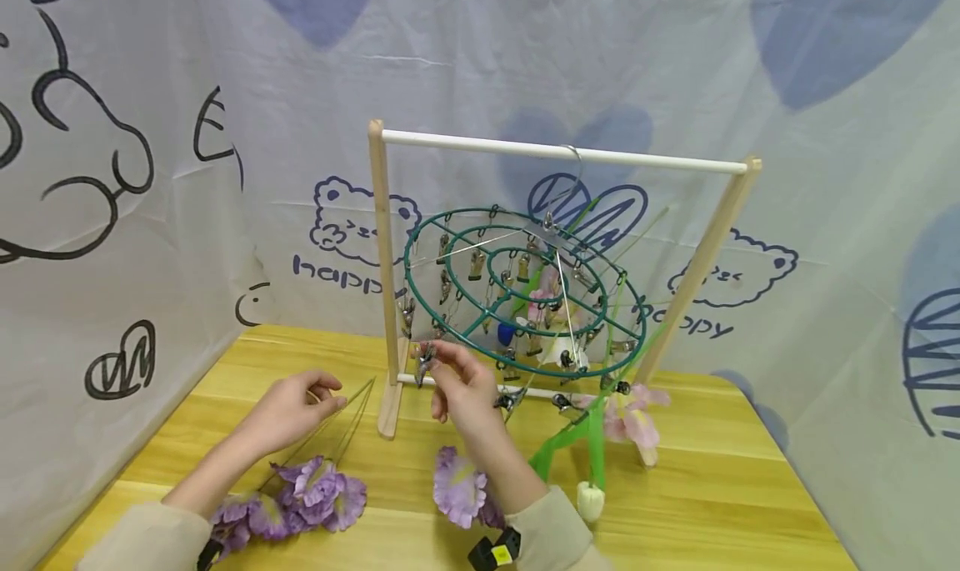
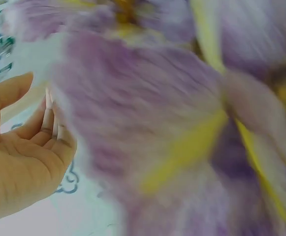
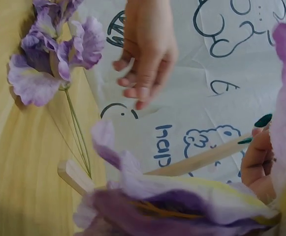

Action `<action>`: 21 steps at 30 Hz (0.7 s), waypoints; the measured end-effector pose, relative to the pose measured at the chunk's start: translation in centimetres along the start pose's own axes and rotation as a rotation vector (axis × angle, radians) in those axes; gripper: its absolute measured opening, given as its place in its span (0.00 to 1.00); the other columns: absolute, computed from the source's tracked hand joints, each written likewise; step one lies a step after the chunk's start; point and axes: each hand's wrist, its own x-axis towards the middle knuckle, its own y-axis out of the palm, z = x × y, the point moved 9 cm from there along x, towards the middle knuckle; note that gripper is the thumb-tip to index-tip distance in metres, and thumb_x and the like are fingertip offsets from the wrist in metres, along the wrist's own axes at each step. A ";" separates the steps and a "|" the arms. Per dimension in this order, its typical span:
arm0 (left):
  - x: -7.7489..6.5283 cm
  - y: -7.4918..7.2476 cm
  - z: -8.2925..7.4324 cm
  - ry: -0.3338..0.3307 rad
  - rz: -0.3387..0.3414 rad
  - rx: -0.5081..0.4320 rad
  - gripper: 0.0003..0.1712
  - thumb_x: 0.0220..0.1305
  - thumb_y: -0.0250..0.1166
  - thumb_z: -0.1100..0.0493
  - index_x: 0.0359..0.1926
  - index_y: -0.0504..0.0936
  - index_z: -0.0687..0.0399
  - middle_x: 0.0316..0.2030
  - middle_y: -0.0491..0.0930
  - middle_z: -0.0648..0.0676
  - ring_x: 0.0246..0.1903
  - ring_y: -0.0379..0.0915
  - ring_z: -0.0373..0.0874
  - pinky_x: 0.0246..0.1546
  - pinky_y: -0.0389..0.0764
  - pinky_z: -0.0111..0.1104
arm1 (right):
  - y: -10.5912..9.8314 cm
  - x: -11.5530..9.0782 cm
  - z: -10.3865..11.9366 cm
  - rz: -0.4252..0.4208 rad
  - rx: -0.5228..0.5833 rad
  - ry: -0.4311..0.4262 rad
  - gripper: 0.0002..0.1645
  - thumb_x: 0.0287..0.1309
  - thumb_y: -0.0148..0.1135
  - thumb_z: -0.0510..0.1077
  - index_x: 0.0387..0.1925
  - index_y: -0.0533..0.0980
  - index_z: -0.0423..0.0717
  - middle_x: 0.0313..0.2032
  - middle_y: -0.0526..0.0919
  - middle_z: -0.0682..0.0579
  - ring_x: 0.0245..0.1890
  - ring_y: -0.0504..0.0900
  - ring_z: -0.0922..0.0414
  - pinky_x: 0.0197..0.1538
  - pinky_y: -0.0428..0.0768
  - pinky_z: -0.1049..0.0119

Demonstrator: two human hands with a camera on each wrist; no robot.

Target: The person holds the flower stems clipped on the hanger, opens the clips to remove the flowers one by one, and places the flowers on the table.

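My right hand (image 1: 467, 388) is raised at the left side of the green round hanging rack (image 1: 486, 314). Its thumb and fingers pinch a metal clip (image 1: 425, 363) at the rack's lower left. A purple flower (image 1: 459, 488) shows beneath the right forearm; its stem is hidden. Purple petals (image 3: 162, 204) also fill the near part of the right wrist view. My left hand (image 1: 288, 408) hovers to the left with loosely bent fingers and nothing in them. Below it, purple flowers (image 1: 318, 496) lie on the table, their thin stems (image 1: 356, 413) pointing toward the stand.
A wooden stand (image 1: 381, 221) with a white top bar (image 1: 480, 143) carries the rack, which hangs tilted with several clips. On its right side hang a pink flower (image 1: 637, 417) and a white tulip (image 1: 590, 502) with green leaves. A drawn-on cloth (image 1: 465, 71) surrounds the yellow wooden table (image 1: 720, 504).
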 end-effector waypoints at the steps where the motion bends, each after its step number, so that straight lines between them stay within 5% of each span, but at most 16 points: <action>1: -0.1 -0.2 -0.3 0.005 -0.023 -0.003 0.20 0.73 0.66 0.55 0.55 0.80 0.68 0.39 0.83 0.54 0.40 0.81 0.48 0.39 0.83 0.41 | 0.1 -0.3 0.0 0.014 -0.004 -0.006 0.19 0.71 0.56 0.33 0.60 0.77 0.33 0.52 0.87 0.41 0.14 0.69 0.66 0.19 0.70 0.77; 9: -1.2 -1.8 -3.0 0.054 -0.160 -0.088 0.21 0.75 0.65 0.53 0.60 0.80 0.62 0.43 0.83 0.54 0.45 0.80 0.50 0.40 0.80 0.39 | 0.3 -2.4 -0.2 0.075 -0.089 -0.001 0.16 0.73 0.58 0.37 0.58 0.79 0.38 0.56 0.83 0.41 0.17 0.72 0.65 0.22 0.73 0.75; 13: -1.9 -2.3 -4.1 0.065 -0.199 -0.132 0.22 0.76 0.64 0.51 0.62 0.79 0.61 0.46 0.84 0.56 0.49 0.80 0.53 0.44 0.81 0.41 | 0.0 -3.3 0.0 0.085 -0.180 -0.031 0.15 0.73 0.60 0.39 0.57 0.80 0.42 0.41 0.87 0.46 0.16 0.73 0.63 0.21 0.73 0.74; 17: -2.5 -2.2 -5.0 0.081 -0.217 -0.168 0.22 0.77 0.63 0.52 0.63 0.78 0.62 0.48 0.84 0.57 0.50 0.80 0.53 0.48 0.81 0.43 | -0.1 -4.5 0.9 0.110 -0.390 -0.163 0.15 0.72 0.62 0.39 0.57 0.82 0.45 0.30 0.85 0.48 0.16 0.73 0.64 0.18 0.70 0.74; 21: -2.6 -1.6 -5.5 0.092 -0.215 -0.215 0.22 0.77 0.63 0.53 0.63 0.78 0.61 0.49 0.84 0.57 0.51 0.80 0.51 0.52 0.80 0.40 | -0.2 -5.9 2.5 0.099 -0.538 -0.364 0.16 0.69 0.65 0.36 0.57 0.82 0.44 0.45 0.87 0.51 0.19 0.72 0.67 0.20 0.74 0.73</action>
